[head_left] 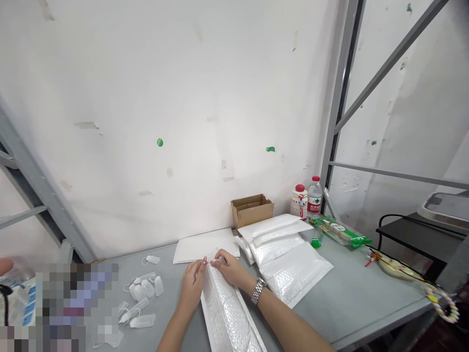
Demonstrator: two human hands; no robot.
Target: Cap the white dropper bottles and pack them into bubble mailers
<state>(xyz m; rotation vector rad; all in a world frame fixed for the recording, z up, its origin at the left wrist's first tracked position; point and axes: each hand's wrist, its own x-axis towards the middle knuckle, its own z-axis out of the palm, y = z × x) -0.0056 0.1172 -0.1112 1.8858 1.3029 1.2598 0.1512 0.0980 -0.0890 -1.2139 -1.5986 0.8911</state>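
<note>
A white bubble mailer lies lengthwise in front of me, its far end pinched between both hands. My left hand grips the left side of that end, thumb and fingers closed together. Close beside it, my right hand, with a metal watch on the wrist, is closed on the same end. Just beyond the hands lies a flat white mailer or sheet. To the right is a pile of bubble mailers. Several small translucent plastic pieces with loops are scattered on the left.
A cardboard box stands against the wall, with a red-capped jar and a water bottle to its right. A green-edged plastic packet and a beaded strap lie on the right of the grey table.
</note>
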